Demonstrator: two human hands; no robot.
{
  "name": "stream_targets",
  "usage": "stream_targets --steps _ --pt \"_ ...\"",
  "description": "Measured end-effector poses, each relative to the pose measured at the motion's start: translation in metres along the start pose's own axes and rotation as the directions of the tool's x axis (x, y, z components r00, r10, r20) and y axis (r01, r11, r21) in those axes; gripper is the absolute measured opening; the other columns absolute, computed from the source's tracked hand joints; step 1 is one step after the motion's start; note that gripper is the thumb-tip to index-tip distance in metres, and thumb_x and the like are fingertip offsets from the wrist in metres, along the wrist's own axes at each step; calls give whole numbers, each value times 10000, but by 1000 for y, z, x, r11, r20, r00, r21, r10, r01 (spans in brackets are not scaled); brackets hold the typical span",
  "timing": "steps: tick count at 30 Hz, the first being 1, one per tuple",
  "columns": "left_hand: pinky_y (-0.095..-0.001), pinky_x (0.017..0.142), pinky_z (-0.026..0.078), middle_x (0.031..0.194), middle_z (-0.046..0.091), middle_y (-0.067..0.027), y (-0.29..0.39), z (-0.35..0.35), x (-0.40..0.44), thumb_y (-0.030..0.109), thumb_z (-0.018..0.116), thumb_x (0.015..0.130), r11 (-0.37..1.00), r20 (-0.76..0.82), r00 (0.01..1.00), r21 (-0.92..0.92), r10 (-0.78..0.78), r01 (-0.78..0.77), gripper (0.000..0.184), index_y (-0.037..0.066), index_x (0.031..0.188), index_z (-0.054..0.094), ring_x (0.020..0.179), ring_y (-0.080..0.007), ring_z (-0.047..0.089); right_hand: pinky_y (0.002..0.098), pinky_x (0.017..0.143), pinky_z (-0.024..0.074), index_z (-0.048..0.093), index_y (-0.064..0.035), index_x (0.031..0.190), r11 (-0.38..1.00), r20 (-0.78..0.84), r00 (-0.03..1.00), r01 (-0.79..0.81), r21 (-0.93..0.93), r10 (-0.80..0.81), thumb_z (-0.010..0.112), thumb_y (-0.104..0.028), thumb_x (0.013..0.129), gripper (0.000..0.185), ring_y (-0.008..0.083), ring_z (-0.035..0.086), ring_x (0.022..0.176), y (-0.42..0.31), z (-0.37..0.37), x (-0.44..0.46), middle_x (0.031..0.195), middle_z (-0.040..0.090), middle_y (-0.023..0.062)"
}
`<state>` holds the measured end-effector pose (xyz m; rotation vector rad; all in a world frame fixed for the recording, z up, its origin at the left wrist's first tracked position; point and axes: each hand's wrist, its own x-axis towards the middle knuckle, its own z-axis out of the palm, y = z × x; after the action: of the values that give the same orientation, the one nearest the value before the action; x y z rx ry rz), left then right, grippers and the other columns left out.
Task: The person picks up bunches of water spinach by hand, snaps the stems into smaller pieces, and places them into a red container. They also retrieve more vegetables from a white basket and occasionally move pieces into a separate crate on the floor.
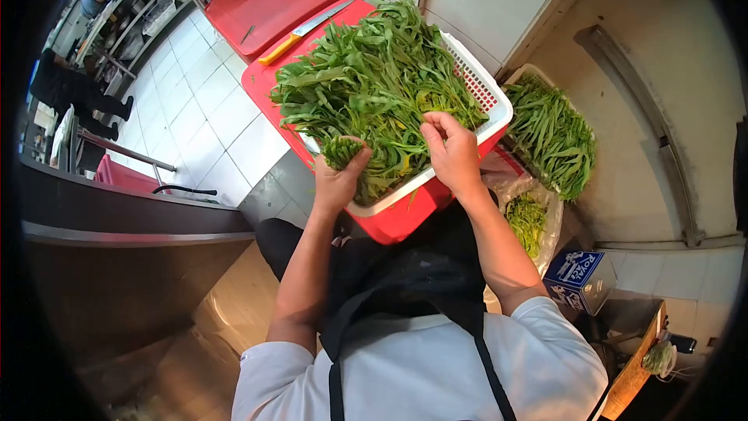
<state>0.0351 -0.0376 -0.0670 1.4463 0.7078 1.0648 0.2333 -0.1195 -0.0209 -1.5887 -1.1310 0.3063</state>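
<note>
A white perforated basket [499,105] on a red lid holds a large heap of long leafy greens [366,70]. At the basket's near left corner, my left hand [340,178] is closed around a bunch of green stems [341,151], their cut ends facing up. My right hand [453,152] is over the near right part of the heap, thumb and index finger pinched together at the greens; what lies between the fingertips is too small to make out. A knife with a yellow handle [279,49] lies on the red surface beyond the heap, to the left.
Right of the basket stands another container of greens [549,136], with a plastic bag of yellowish leaves [527,224] below it. A blue box [580,277] is at the lower right. Another red lid [273,8] is behind. A person in dark clothes [74,93] stands far left.
</note>
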Motion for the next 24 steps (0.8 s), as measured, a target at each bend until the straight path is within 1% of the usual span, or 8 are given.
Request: stream_targets --steps 1,13,15,18,19,22,23,24 --pt "-248 709 472 837 638 36 -1 0 0 96 733 915 1000 2 1000 3 -3 3 124 19 983 662 771 -67 563 288 710 533 680 12 1062 999 24 999 -30 16 30 666 -96 945 160 167 684 751 -4 -4 1 846 719 114" --pt "-248 743 493 874 674 26 -2 -2 -4 102 749 907 1000 -34 999 -11 2 -2 154 19 1016 678 804 -68 597 219 634 456 596 -6 972 893 197 970 -210 398 140 688 -96 945 131 40 561 695 12 4 2 770 662 5" --pt "-253 741 500 876 681 20 6 2 -3 91 753 901 1000 -38 999 -13 12 -13 158 20 1019 676 800 -68 604 221 620 449 593 -8 964 901 227 964 -216 376 136 716 -97 925 157 33 542 681 13 2 2 749 646 -9" --pt "-256 741 506 874 692 -4 28 12 -4 59 747 889 987 17 994 119 104 -105 155 18 1018 672 803 -68 618 225 603 440 597 -20 940 932 253 955 -228 284 156 760 -104 888 191 28 519 661 3 -3 0 720 625 -24" --pt "-299 775 519 939 720 -52 29 14 -2 3 736 842 984 84 991 129 109 -119 180 36 1004 666 843 -137 663 226 597 438 600 -25 930 942 261 950 -234 242 169 775 -107 875 201 27 513 654 -1 -5 -1 710 618 -28" --pt "-363 817 521 1019 725 -86 53 27 12 -27 734 770 802 217 879 360 424 -476 248 56 992 660 902 -252 668 232 584 439 614 -39 895 954 324 933 -228 196 156 805 -117 842 213 29 520 644 1 -5 -2 700 619 -25" --pt "-415 829 510 1080 719 -97 56 31 14 -27 738 726 798 232 882 377 410 -470 280 70 977 657 946 -329 637 236 585 445 617 -40 891 946 351 924 -239 220 152 806 -116 838 211 38 528 640 0 -5 -2 701 624 -17" --pt "-414 820 509 1064 719 -96 54 31 18 -24 740 726 767 264 863 397 431 -505 287 70 984 657 939 -326 637 241 586 450 620 -40 888 937 376 915 -249 245 145 808 -115 834 209 47 537 636 -3 -5 -3 701 629 -10"
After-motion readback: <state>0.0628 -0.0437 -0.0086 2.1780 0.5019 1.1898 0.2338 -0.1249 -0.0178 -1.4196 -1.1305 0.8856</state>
